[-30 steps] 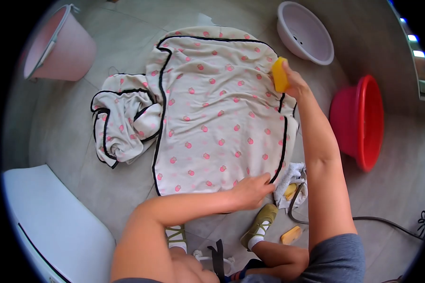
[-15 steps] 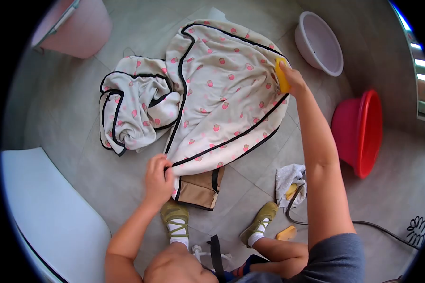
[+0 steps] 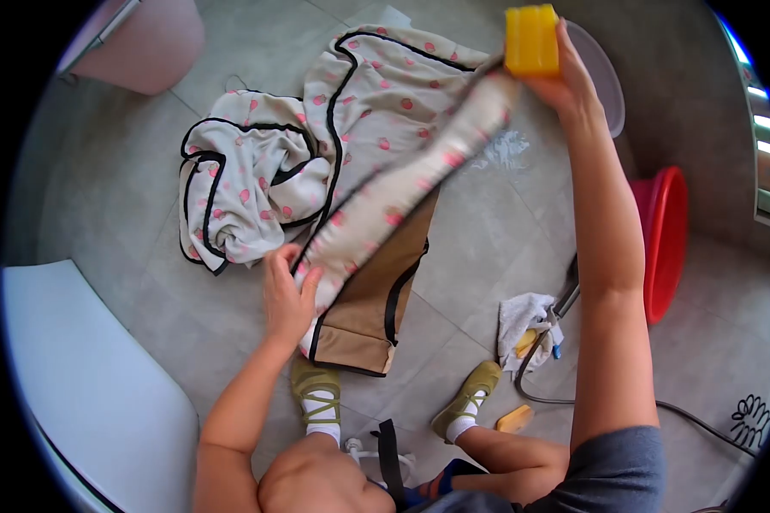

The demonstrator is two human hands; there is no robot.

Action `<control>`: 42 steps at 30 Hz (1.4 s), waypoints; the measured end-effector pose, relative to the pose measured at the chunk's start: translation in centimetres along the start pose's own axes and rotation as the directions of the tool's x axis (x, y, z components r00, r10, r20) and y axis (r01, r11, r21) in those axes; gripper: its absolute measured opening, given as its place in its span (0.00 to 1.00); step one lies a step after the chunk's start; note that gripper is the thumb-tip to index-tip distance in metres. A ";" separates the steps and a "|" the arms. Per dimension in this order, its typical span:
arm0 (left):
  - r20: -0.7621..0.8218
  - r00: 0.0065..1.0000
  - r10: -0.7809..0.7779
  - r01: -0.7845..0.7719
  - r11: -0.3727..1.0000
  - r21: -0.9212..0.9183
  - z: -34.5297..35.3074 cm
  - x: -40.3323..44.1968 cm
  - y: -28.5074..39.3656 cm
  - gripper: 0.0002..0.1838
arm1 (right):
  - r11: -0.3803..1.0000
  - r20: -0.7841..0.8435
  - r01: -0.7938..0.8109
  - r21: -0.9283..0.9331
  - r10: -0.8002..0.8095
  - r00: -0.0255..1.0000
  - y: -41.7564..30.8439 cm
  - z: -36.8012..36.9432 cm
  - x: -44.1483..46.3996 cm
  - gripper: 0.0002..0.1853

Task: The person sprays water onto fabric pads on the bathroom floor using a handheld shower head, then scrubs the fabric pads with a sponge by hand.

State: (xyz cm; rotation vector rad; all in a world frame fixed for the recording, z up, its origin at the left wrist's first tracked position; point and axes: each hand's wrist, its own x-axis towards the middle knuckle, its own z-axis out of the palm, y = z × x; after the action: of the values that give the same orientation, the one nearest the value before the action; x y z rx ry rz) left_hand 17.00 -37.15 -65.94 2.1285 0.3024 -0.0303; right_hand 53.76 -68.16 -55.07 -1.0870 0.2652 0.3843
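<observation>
A white fabric cover (image 3: pixel 385 107) printed with small pink fruit and edged in black piping lies spread on the floor, its left part bunched up. My right hand (image 3: pixel 566 85) is closed on a ribbed yellow block (image 3: pixel 532 41), raised at the upper right. Beside the block, the cover's far edge is lifted against that hand; whether the fingers also grip it is unclear. My left hand (image 3: pixel 289 295) pinches the near end of the lifted strip. Under this strip shows a brown fabric panel (image 3: pixel 364 329) with black trim.
A pink bucket (image 3: pixel 158 47) stands upper left, a pale basin (image 3: pixel 603 73) upper right, and a red basin (image 3: pixel 667 244) at right. White suds (image 3: pixel 503 152) mark the floor. Near my feet are a white cloth (image 3: pixel 522 316), a dark hose (image 3: pixel 530 398) and a yellowish bar (image 3: pixel 515 419).
My right hand has risen up and away with the yellow block. The cover's right side has been pulled up and folded toward the left, uncovering suds and more brown panel.
</observation>
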 end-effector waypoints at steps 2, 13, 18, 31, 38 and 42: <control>-0.033 0.992 0.118 -0.099 0.932 0.349 -0.3 0.0 -0.4 0.35 | 0.979 0.048 0.135 -0.155 -0.129 0.990 1.4 3.9 0.9 0.24; 0.481 0.783 0.394 -0.604 0.667 0.437 2.7 -1.8 -3.0 0.13 | -0.443 0.831 0.704 -0.555 -0.254 0.495 23.0 11.7 -5.2 0.35; 0.437 0.839 0.325 -0.524 0.701 0.485 0.9 -3.0 -3.4 0.07 | -0.417 0.798 0.698 -0.581 -0.125 0.590 25.4 5.1 -3.6 0.29; 0.213 0.846 0.489 -0.530 0.726 0.438 2.6 -4.6 -6.4 0.07 | -0.274 0.664 0.605 -0.747 -0.273 0.696 30.5 7.5 -13.9 0.27; 0.337 0.808 0.484 -0.580 0.755 0.306 2.7 -4.5 -7.2 0.04 | -0.286 0.825 0.777 -0.562 -0.121 0.552 26.8 6.5 -6.8 0.21; 0.304 0.819 0.486 -0.569 0.757 0.322 2.7 -4.3 -7.1 0.03 | -0.651 0.614 0.210 -0.729 -0.486 0.622 18.9 0.8 9.1 0.17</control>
State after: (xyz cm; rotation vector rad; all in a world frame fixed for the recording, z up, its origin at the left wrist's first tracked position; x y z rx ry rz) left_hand 11.48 -36.61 -72.72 2.5235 -0.4872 0.0265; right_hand 53.90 -58.20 -73.51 -2.9772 -0.7609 -0.7046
